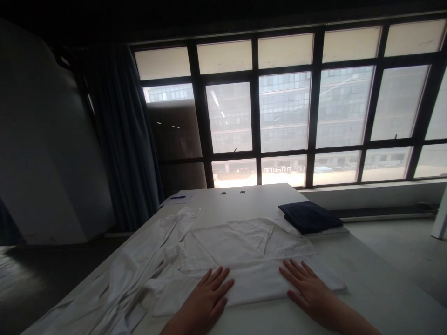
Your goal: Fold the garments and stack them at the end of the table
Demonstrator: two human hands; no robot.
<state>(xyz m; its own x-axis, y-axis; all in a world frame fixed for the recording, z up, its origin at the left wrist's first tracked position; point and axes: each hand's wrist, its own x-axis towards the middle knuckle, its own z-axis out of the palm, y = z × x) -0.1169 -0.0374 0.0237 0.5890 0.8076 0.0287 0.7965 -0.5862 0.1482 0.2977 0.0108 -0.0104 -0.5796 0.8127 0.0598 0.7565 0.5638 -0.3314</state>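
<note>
A white cloth garment (256,279) lies partly folded on the white table in front of me, its near part forming a flat band. My left hand (207,300) rests palm down on the left part of that band, fingers stretched out. On the right part lies my right hand (309,288), also flat with its fingers spread. Neither hand grips the fabric. Beyond the band, more of the garment spreads out with creases and crossing folds. Crumpled white fabric (139,265) lies along the left side; whether it belongs to the same garment I cannot tell.
A folded dark blue cloth (310,216) sits on white material at the table's right edge. Paper with a dark pen (178,197) lies at the far left corner. Two round holes pierce the far end of the table (258,200). Behind stand windows (284,111) and a blue curtain (125,130).
</note>
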